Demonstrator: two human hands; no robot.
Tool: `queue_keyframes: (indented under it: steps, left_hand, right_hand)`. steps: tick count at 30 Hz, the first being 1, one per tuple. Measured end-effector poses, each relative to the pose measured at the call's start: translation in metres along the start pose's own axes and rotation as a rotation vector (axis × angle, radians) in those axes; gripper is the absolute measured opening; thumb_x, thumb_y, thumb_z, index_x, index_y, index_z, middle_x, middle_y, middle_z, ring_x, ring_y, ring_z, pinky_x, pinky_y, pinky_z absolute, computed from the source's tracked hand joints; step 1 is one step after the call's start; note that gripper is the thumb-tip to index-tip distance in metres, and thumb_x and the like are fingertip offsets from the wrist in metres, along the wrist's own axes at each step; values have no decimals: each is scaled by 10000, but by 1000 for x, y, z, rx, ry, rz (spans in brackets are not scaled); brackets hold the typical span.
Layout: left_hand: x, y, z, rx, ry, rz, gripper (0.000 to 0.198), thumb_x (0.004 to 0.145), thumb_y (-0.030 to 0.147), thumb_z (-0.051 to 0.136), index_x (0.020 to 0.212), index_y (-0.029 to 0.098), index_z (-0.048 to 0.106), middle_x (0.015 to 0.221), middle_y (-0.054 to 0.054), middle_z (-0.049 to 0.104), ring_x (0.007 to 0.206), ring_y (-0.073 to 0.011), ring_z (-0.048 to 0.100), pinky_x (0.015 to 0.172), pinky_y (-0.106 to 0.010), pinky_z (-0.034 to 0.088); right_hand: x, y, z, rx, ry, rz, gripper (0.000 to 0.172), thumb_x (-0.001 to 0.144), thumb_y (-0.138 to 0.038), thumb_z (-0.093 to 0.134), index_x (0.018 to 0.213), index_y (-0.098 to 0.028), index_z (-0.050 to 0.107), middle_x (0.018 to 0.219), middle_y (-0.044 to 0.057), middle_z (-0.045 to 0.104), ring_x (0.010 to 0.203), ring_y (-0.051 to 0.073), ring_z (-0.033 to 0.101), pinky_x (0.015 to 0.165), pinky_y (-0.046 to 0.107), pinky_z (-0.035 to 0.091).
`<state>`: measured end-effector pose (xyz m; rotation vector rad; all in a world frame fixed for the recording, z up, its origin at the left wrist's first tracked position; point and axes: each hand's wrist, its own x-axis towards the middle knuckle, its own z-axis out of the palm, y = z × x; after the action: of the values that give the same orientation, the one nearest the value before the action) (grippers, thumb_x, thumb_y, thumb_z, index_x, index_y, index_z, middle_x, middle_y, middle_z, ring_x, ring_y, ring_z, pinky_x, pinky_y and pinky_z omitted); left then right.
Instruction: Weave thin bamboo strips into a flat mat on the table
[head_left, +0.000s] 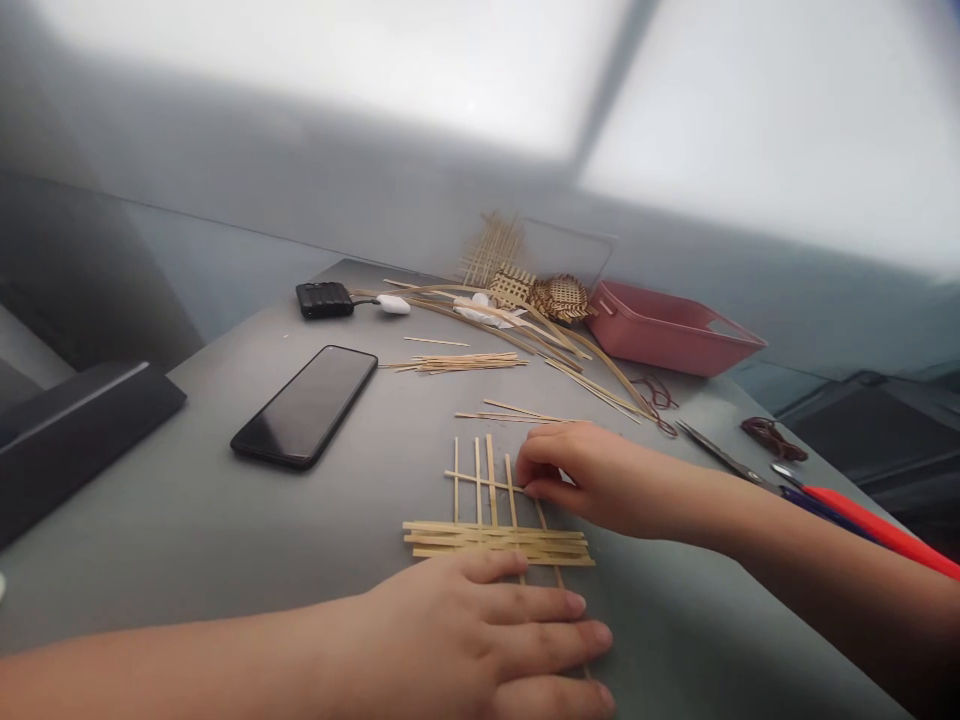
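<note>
The left hand (495,630) is lying flat and released, pressing the near ends of the bamboo lattice (495,540) onto the table (187,520). The right hand (581,475) is pinching the cross strip (472,477) at its end. Judgement: even pressure and a squarely held strip should be keeping the uprights aligned.

My left hand (480,640) lies flat, palm down, fingers straight and close together, pointing right. The bare left forearm (187,670) runs in from the lower left. My right hand (581,478) comes in from the right on the bare right forearm (787,545), knuckles up, fingers curled and their tips pinched against the thumb, just beyond my left hand.
</note>
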<state>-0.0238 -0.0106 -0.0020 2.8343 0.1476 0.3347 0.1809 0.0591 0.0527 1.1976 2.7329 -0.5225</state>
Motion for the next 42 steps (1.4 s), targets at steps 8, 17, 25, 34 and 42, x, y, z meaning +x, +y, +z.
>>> queue_keyframes:
  steps: [8,17,25,34,42]
  left_hand:
    - [0,-5,4,-22,6,18,445,1074,296,265,1375,105,533,1503,-83,454,1387,-236,437,1185,-372,303]
    - [2,0,-4,-20,47,18,398,1066,268,329,1330,101,576,1457,-87,505,1359,-227,479,1185,-365,315]
    - [2,1,-8,-7,25,7,398,1070,257,311,1322,106,580,1450,-80,527,1361,-221,479,1205,-390,247]
    - [3,2,0,-10,97,-9,367,1061,250,346,1308,130,589,1427,-80,565,1306,-236,541,1223,-454,173]
    - [7,3,-4,-18,39,-19,360,1056,244,360,1311,134,588,1373,-88,619,1308,-244,537,1226,-447,168]
  right_hand:
    - [6,3,13,71,109,-38,163,878,-79,534,772,-169,618,779,17,647,724,145,536,673,259,423]
    - [10,-8,19,80,187,-56,88,882,-144,580,861,-176,659,823,29,674,766,158,578,697,262,433]
    - [14,-23,30,124,159,63,187,851,-65,517,798,-162,668,850,48,654,751,155,582,690,260,449]
    - [-1,-40,36,284,192,128,230,821,-48,477,647,-187,533,722,5,578,646,132,511,589,238,433]
    - [-8,-38,46,380,237,149,228,838,-65,464,689,-202,571,757,19,609,681,147,570,602,240,488]
